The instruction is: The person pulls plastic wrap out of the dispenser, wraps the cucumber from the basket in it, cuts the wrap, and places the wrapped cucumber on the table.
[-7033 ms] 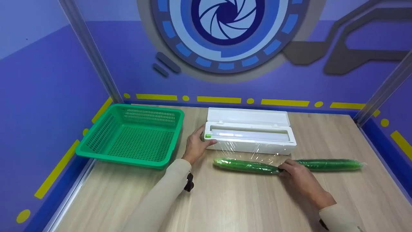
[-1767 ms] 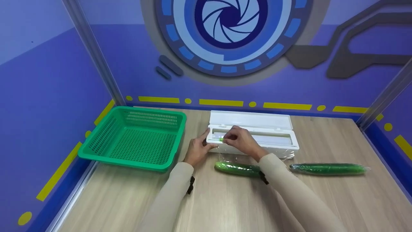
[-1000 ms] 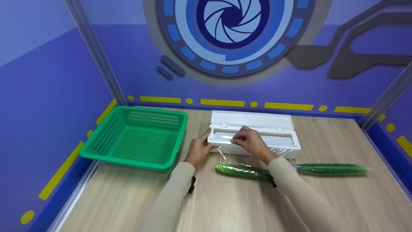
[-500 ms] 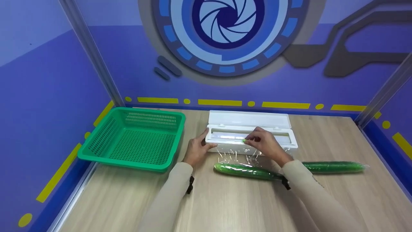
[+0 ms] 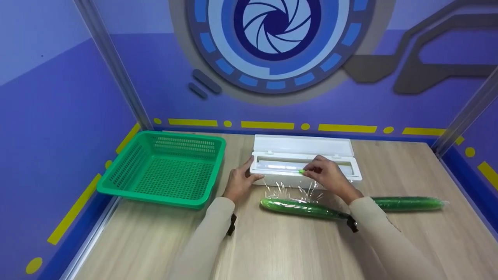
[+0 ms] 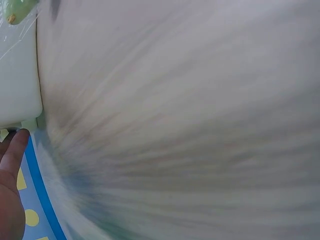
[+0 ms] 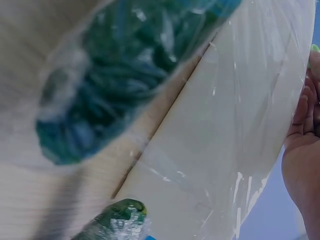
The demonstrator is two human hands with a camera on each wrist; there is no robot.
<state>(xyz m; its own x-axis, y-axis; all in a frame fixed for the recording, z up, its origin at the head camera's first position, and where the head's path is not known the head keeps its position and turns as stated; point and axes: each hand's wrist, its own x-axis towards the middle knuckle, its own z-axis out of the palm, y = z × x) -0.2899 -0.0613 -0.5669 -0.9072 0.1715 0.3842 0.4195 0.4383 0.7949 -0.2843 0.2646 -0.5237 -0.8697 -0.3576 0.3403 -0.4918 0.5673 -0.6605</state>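
Observation:
A white cling film dispenser (image 5: 278, 179) stands lid-up on the table, its film roll showing inside. My left hand (image 5: 237, 182) grips its left end, thumb on the front, also at the box corner in the left wrist view. My right hand (image 5: 330, 177) pinches the small green slide cutter (image 5: 301, 171) on the front rail, a bit right of the middle. Clear film (image 5: 290, 190) hangs from the rail to a green cucumber (image 5: 303, 208) lying in front. The cucumber's right end is hidden by my right wrist.
A film-wrapped cucumber (image 5: 408, 203) lies to the right, partly behind my right sleeve. On the left stands a green plastic basket (image 5: 153, 197) with nothing in it. Blue-purple panels (image 5: 229, 105) enclose the table at the back and sides.
My right hand let go of the cucumber, took the green cutter at the rail's left end and slid it rightward, past the middle. The left hand keeps hold of the dispenser's left end.

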